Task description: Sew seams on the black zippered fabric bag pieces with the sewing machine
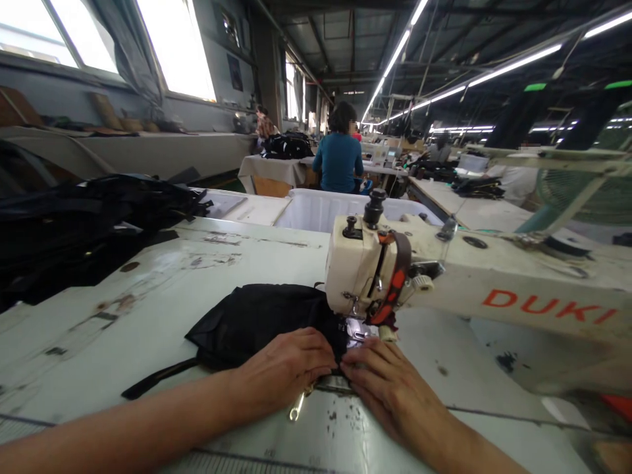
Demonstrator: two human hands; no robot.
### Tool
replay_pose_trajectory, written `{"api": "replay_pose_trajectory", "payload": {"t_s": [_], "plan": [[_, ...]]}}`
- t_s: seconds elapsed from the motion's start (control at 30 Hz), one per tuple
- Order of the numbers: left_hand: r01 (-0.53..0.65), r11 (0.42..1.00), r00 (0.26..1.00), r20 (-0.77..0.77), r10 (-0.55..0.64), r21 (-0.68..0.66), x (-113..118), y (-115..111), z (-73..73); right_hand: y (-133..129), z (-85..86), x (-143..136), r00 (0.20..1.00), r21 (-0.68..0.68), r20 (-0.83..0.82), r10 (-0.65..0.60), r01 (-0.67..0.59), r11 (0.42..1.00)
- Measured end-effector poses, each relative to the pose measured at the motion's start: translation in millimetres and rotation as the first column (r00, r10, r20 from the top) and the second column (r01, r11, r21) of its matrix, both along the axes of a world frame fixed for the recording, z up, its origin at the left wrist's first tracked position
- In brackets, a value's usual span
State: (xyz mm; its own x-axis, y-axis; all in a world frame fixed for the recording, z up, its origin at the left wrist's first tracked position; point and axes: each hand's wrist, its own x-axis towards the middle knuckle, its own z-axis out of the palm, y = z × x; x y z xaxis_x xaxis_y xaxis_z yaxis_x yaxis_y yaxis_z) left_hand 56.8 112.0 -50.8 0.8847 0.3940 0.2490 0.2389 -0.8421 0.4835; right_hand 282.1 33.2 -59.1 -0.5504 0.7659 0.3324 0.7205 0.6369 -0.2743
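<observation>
A black fabric piece, shaped like a small bag, lies on the sewing table with its right edge by the presser foot of a sewing machine. A narrow black strap sticks out at its left. My left hand grips the near edge of the fabric, fingers closed and bent over it. A metal zipper pull hangs below those fingers. Just in front of the foot, my right hand pinches the fabric's edge, its fingertips close to the left ones. The needle point cannot be made out.
Dark fabric pieces are heaped on the left. A white bin stands behind the table. Farther back, a person in a blue top sits facing away. A green fan is at right, and a ruler strip runs along the front.
</observation>
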Motion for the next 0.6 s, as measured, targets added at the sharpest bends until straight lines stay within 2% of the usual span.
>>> {"api": "replay_pose_trajectory", "payload": {"t_s": [0.13, 0.27, 0.4, 0.6], "plan": [[0.066, 0.997, 0.998, -0.005, -0.066, 0.046, 1.3, 3.5, 3.2, -1.8, 7.4, 6.8, 0.999, -0.088, -0.035, -0.018, 0.015, 0.996], [0.072, 0.993, 0.997, 0.033, -0.075, 0.090, 0.6, 5.1, -5.7, -1.9, -0.6, 13.5, 0.987, -0.156, -0.147, -0.069, 0.046, 0.987], [0.084, 0.991, 0.996, 0.013, -0.086, 0.105, -1.2, 5.2, -13.1, -4.9, -5.4, 13.3, 0.971, -0.055, -0.198, -0.131, 0.123, 0.991], [0.047, 0.989, 0.999, -0.011, -0.046, 0.140, 1.2, 2.3, -4.5, -8.2, 2.3, 3.1, 0.999, 0.058, -0.036, -0.034, 0.036, 0.998]]}}
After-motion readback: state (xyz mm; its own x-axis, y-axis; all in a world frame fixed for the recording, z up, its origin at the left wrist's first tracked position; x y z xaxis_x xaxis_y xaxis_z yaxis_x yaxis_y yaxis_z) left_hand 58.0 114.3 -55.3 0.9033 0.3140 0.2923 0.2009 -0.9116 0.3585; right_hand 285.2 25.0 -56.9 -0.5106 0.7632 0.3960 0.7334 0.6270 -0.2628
